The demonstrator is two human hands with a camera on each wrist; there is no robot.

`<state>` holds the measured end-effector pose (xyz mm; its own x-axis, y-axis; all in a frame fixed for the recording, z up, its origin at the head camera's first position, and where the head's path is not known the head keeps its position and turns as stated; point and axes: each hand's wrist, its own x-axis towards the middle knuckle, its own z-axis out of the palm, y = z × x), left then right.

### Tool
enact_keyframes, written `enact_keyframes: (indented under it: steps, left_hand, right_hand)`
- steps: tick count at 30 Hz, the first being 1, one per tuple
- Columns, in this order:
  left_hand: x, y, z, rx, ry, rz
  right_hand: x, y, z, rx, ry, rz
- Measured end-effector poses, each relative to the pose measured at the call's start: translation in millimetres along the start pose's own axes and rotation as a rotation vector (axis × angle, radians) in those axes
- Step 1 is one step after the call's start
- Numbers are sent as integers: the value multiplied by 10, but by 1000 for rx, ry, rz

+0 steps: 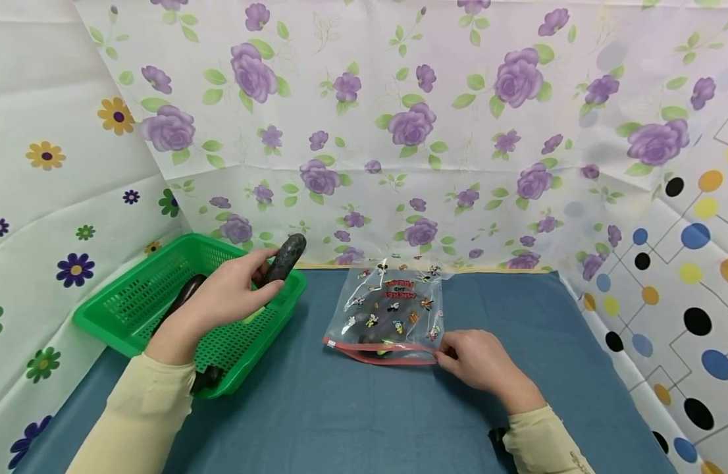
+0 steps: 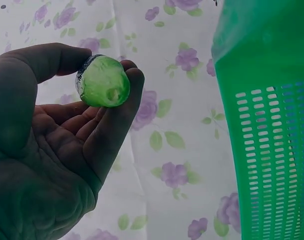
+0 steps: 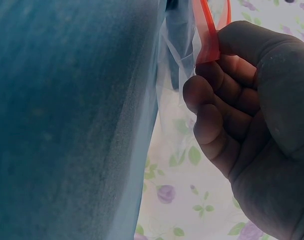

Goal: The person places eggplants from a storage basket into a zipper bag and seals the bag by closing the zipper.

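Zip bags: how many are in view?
1: the clear, red-edged printed bag on the blue cloth, right of the green basket; the right wrist view shows it too. No other shows.

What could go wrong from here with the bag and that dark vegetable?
Slip: the left hand pinches the dark vegetable between thumb and fingers, so it might drop.

Bag closing: the right hand pinches the bag at one end of its red mouth; the other end is unheld, so the opening might fold shut.

Blocking: dark and green contents show near that mouth and could get in another piece's way.
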<state>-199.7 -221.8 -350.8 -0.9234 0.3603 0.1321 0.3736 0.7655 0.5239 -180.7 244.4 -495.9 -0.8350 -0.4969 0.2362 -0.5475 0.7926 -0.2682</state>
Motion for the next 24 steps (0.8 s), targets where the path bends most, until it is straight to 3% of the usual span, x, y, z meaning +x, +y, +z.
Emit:
enact_keyframes:
  steps: [24]
  left_hand:
    - [-48,244,190,-24,20,100]
  right_hand:
    - [0,-11,-12,9,-14,11]
